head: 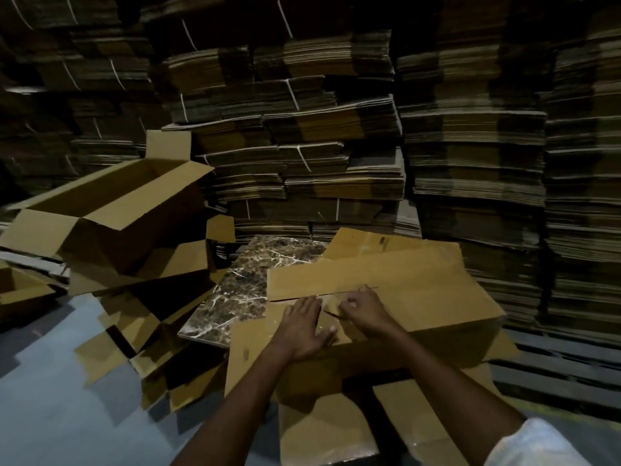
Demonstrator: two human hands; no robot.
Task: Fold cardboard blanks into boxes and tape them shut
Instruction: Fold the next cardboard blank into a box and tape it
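Lying at centre, the cardboard box (403,274) has both hands at its flap seam — left hand (302,326) fingers straight, pressing the near flap; right hand (361,311) fingers curled, grip impossible to tell. Marble slab (248,284) just beside at 9 o'clock — open box (111,210) at 10, stacked blanks (302,146) at 12.

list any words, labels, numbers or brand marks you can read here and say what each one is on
No text here can be read.
Small dark printed mark on the far flap of the box under the hands: too small and blurred to read.
Open box on the left: no print visible.
Stacked cardboard blanks behind: no print visible, only pale strapping.
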